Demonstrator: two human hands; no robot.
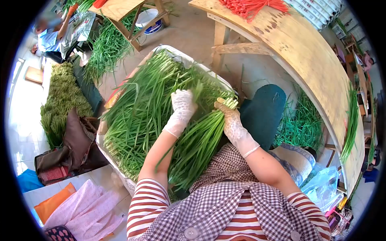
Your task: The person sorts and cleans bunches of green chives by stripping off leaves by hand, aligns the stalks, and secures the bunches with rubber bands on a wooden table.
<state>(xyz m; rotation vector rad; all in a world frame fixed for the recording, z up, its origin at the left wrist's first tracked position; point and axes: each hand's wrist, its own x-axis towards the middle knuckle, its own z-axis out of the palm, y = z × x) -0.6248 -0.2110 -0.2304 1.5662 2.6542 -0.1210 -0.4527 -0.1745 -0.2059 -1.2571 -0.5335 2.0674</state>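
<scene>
A large white-rimmed bin [173, 49] lined with sheeting is heaped with long green garlic chives [136, 104], pale stem ends toward the back. My right hand [231, 118], in a thin patterned glove, is closed around a bunch of garlic chives [203, 130]. The cut white ends stick out above its fingers, and the leaves hang down to the left over my lap. My left hand [183, 106], gloved too, is a fist above the heap. Blurred green strands beside its fingers appear to be in its grip.
On the right stands a curved wooden table [297, 44] bearing red ties [253, 6] and a few chives [352, 120]. A dark green chair back [267, 114] is by my right arm. More chives [66, 98] stand at left. A person [52, 38] sits at the far left.
</scene>
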